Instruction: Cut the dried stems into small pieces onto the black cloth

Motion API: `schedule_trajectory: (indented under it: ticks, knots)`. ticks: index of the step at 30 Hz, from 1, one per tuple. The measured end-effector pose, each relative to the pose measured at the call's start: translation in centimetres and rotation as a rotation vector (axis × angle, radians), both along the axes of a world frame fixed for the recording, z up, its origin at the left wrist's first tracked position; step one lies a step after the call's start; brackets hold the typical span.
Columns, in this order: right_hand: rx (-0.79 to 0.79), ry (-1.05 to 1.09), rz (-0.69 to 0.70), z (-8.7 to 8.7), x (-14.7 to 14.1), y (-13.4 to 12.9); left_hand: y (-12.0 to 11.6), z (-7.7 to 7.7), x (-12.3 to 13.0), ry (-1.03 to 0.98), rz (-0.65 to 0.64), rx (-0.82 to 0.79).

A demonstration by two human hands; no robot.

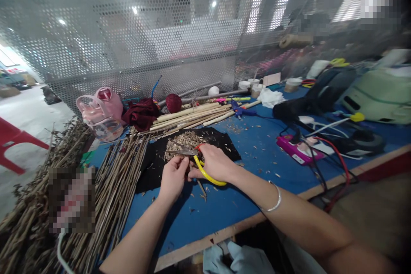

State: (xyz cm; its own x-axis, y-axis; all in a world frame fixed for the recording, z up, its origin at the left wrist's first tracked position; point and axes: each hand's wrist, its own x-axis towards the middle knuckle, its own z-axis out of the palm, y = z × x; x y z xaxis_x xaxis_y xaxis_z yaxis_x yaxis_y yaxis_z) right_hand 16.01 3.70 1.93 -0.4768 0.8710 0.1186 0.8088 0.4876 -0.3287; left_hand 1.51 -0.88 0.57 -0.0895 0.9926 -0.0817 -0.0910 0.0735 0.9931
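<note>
My right hand grips yellow-handled scissors, whose blades point left over a heap of short, chopped plant pieces. Close beside it, my left hand is closed, thumb and fingers pinched just below the blades. What sits in that pinch is too small and hidden to name. The heap lies on a black sheet spread on the blue tabletop. A short piece of stem shows just below the hands.
Long dry stalks are bundled at the left. Behind the sheet lie pale peeled sticks, a blue glue gun, dark red cloth and a pink bottle. A magenta power strip with cables lies at the right.
</note>
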Motion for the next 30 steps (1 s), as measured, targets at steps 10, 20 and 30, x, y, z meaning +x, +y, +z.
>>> schedule_trajectory:
  ticks: [10, 20, 30]
  knots:
    - [-0.100, -0.098, -0.049, -0.6, -0.6, 0.0, -0.1, -0.2, -0.4, 0.129, 0.042, 0.014]
    - [-0.143, -0.118, -0.065, -0.7, -0.4, 0.7, 0.2, -0.3, -0.5, 0.115, 0.074, -0.056]
    - [-0.135, -0.152, -0.086, -0.2, -0.1, 0.9, 0.4, -0.3, -0.8, 0.086, 0.099, -0.053]
